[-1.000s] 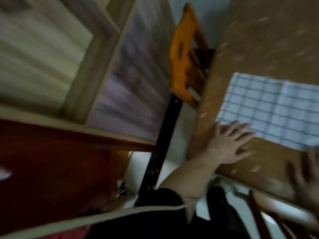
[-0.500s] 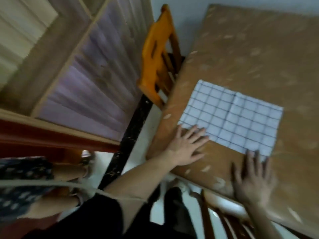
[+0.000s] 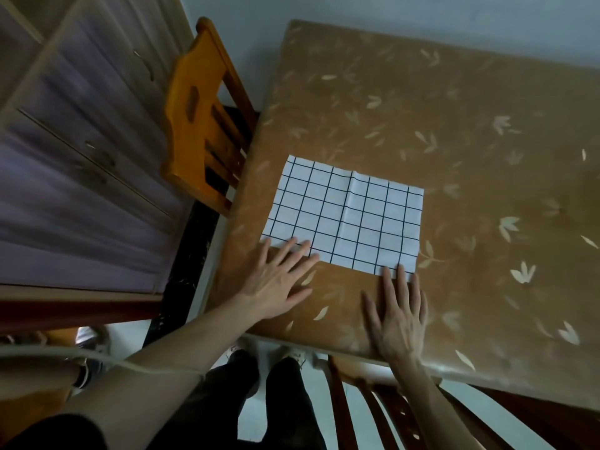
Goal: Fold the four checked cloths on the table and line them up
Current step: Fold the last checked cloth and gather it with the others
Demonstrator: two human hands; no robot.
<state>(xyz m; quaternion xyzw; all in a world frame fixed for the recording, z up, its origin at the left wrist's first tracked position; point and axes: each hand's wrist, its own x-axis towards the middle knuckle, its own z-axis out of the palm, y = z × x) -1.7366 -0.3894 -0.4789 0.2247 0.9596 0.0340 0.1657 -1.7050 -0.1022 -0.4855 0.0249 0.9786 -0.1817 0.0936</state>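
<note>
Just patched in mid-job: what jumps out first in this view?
A white checked cloth lies flat on the brown leaf-patterned table, near its left edge. Both hands lie flat with fingertips on its near edge: left hand at the near-left corner, right hand at the near-right. An orange chair stands left of the table.

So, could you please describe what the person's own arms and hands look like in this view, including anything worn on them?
Both forearms are bare. The left hand and right hand wear no gloves, and no rings or watch show. A dark, short sleeve covers the left upper arm at the picture's bottom corner. A pale cord crosses in front of the left arm.
</note>
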